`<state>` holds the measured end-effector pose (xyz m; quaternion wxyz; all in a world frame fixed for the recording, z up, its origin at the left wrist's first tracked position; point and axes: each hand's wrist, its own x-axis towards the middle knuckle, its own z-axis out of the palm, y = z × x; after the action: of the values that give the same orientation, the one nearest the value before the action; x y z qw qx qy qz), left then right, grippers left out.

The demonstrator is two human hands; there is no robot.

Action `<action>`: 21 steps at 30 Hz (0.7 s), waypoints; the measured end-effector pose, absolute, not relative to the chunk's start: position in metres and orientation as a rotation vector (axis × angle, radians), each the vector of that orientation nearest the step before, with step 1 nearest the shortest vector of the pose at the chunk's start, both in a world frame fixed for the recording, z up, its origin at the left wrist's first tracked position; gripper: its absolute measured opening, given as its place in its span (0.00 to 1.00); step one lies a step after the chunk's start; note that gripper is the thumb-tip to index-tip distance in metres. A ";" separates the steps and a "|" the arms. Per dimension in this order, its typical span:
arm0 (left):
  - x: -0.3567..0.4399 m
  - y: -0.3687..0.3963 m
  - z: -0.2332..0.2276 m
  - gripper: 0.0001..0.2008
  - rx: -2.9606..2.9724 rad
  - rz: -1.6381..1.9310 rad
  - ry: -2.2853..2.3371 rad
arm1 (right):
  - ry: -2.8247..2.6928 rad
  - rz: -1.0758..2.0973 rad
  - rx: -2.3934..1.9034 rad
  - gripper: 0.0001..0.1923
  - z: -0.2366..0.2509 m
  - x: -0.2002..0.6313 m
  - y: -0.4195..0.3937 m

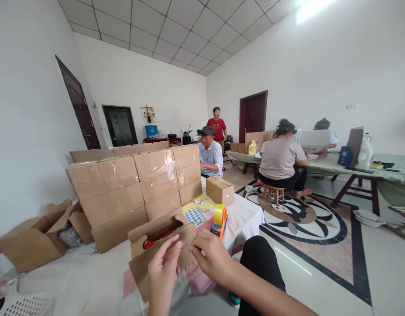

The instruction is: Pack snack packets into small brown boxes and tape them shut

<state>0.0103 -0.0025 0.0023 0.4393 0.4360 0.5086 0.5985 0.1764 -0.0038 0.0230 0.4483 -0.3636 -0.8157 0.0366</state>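
Observation:
A small open cardboard box (pixel 158 239) lies in front of me with something red showing inside. My left hand (pixel 163 265) pinches its front flap from below. My right hand (pixel 211 256) grips the same flap at its right edge. Just behind the box stands a tape dispenser (pixel 220 220) with a yellow roll, on a white-covered table (pixel 245 215). Sticker sheets (pixel 194 215) lie beside it.
Taped cardboard boxes (pixel 130 188) are stacked at left, with open ones (pixel 34 241) on the floor. A sealed box (pixel 220 189) sits on the table. Three people sit working and one stands in the back. A long table (pixel 327 166) holds bottles. A white basket (pixel 24 303) is bottom left.

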 end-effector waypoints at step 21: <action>-0.082 0.030 -0.011 0.27 1.794 2.074 1.996 | -1.724 0.960 -0.814 0.08 0.034 0.170 0.044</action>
<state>-0.0821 0.0303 -0.0111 -0.1248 0.5249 0.5840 0.6066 0.1702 0.0440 0.0336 0.4826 -0.3338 -0.7075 0.3938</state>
